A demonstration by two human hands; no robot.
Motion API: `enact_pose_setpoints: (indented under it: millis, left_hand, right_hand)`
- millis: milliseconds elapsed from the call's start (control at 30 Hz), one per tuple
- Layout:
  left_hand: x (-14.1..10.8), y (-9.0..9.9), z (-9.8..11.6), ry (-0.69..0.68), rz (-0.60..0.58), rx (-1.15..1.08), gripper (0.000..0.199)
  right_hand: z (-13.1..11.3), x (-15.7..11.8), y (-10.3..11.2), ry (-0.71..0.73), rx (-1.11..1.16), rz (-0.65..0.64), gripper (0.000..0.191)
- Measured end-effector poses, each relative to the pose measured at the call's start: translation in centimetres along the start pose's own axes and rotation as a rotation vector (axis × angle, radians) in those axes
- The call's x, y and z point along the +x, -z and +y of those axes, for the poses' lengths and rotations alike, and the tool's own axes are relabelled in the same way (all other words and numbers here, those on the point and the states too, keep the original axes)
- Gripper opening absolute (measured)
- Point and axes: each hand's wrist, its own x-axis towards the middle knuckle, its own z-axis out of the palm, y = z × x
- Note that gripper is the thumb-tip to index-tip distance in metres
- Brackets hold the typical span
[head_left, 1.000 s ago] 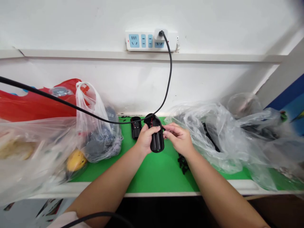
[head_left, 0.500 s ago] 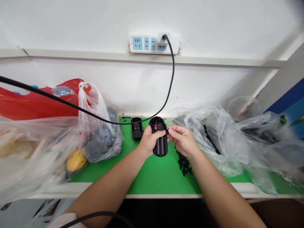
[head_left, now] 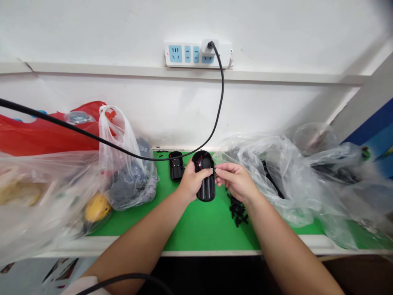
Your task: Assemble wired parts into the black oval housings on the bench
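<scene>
left hand point(head_left: 192, 182) wrapped round black oval plastic housing point(head_left: 207, 192) | right hand point(head_left: 235, 180) pinching at its edge, can't tell on what | seems light, stiff, hold by the body

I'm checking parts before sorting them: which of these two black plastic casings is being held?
The casing gripped in the left hand. The other casing lies untouched on the green mat, farther left.

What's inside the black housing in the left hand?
Thin red wires cross the upper end of the black plastic housing, with dark moulded hollows lower down. The left hand covers the middle, so what's beneath it can't be seen.
</scene>
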Motion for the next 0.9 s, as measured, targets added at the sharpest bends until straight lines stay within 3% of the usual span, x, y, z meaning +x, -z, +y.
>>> enact_pose_setpoints:
  millis: [533, 900]
  left_hand:
    - [0.41, 0.50, -0.49, -0.113, 0.019, 0.102, 0.045]
    - [0.61, 0.75, -0.34, -0.201, 0.037, 0.205, 0.062]
  right_hand:
    - [0.15, 0.16, -0.01, -0.038, 0.043, 0.089, 0.031]
    - [0.58, 0.28, -0.04, -0.106, 0.094, 0.073, 0.034]
